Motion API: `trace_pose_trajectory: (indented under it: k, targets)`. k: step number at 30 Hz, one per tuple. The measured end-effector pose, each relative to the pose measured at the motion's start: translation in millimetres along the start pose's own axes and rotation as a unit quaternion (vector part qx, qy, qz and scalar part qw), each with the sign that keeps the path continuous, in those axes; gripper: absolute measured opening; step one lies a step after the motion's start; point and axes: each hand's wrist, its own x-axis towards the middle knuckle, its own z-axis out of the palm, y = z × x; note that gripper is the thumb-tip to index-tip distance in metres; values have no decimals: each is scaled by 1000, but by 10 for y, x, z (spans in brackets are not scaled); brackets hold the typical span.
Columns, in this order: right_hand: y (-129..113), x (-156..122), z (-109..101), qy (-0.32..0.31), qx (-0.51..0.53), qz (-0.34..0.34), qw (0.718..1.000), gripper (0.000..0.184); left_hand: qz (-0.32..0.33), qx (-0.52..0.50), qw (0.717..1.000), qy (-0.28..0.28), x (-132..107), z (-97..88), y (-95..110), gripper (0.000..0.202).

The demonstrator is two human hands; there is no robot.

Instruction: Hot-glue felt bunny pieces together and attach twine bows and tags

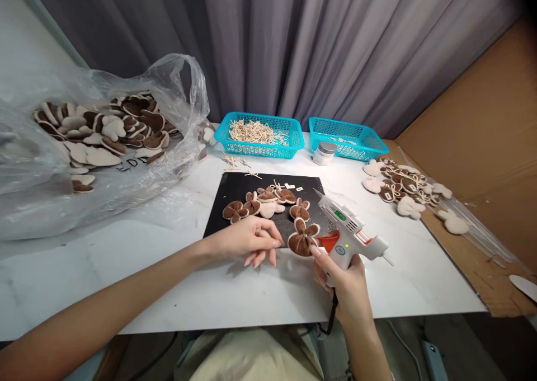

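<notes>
The right hand [340,277] grips a white glue gun [348,230] by its handle and pinches a brown plush piece [302,240] near the thumb, over the front edge of the black mat [231,184]; the left hand [251,241] hangs loosely curled, apparently empty. The piece looks light, soft and squashable, best held by its padded rim, clear of the probably hot nozzle [318,192]. Other plush pieces [252,204] crowd the mat, and a cable [333,313] trails below the gun.
</notes>
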Motion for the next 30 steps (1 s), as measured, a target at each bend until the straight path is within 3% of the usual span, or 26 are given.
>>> trace_pose_trajectory:
  k: [3,10,17,23,27,30]
  targets:
    - [-1,4,-6,-14,1,-10,1000,38,8,-33,999,-17,-5,73,-14,16]
    - [36,26,-24,16,0,-4,1000,40,37,-90,995,-38,-26,33,-10,22]
    - [11,-38,54,-38,-15,0,999,32,-14,-126,988,-88,-41,190,-13,43]
    - [58,-89,54,-22,-83,-30,996,32,27,-136,988,-61,13,284,-51,28]
    - [54,-253,-127,-8,-112,-51,992,35,34,-140,989,-24,35,261,-62,24]
    - [72,-446,-273,-4,-129,-28,991,33,38,-146,989,-4,56,255,-101,23]
